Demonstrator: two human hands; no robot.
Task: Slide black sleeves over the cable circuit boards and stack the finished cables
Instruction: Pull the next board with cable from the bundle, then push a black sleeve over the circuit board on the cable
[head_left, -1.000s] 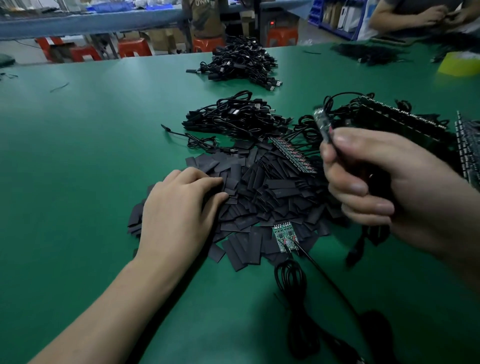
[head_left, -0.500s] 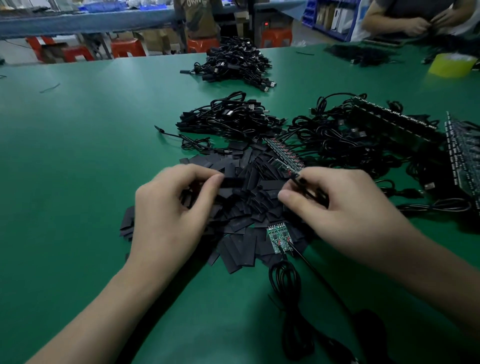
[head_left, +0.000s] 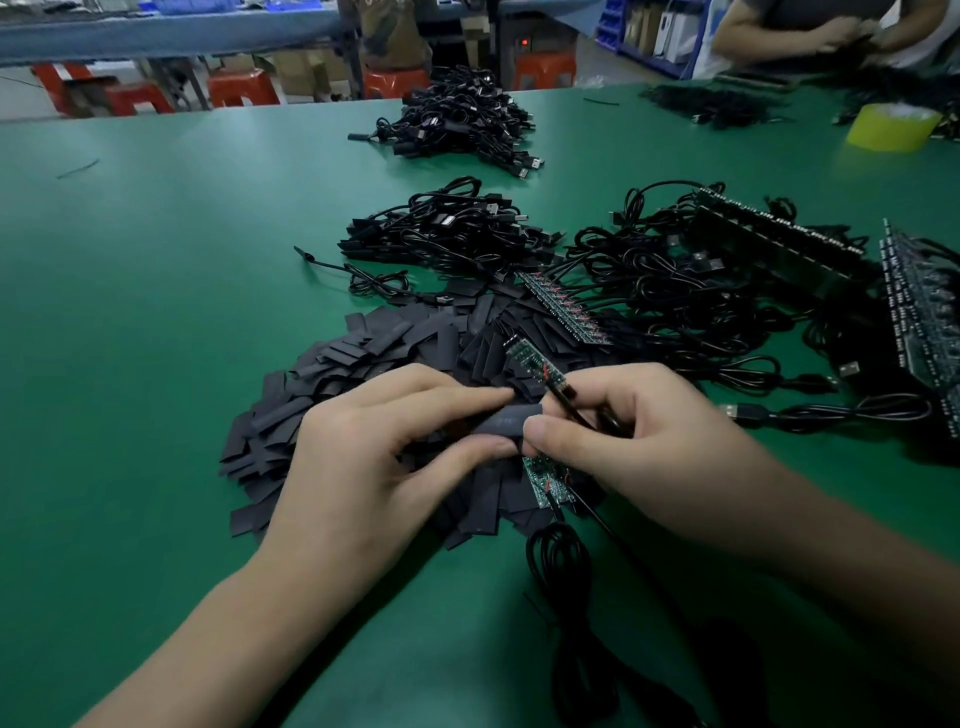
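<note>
black sleeve (head_left: 506, 420) pinched between left hand (head_left: 374, 457) thumb and fingers — right hand (head_left: 639, 441) gripping cable (head_left: 568, 404), circuit board (head_left: 531, 361) jutting above sleeve; board print unreadable.

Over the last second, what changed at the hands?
The left hand went from resting on the sleeve pile to lifting one black sleeve, now pinched between fingers and thumb. The right hand came down from its raised position, still gripping the cable, and brought its circuit board beside the sleeve's end; the board is not yet inside. The loose board on the pile and the cable stacks stayed put.
</note>
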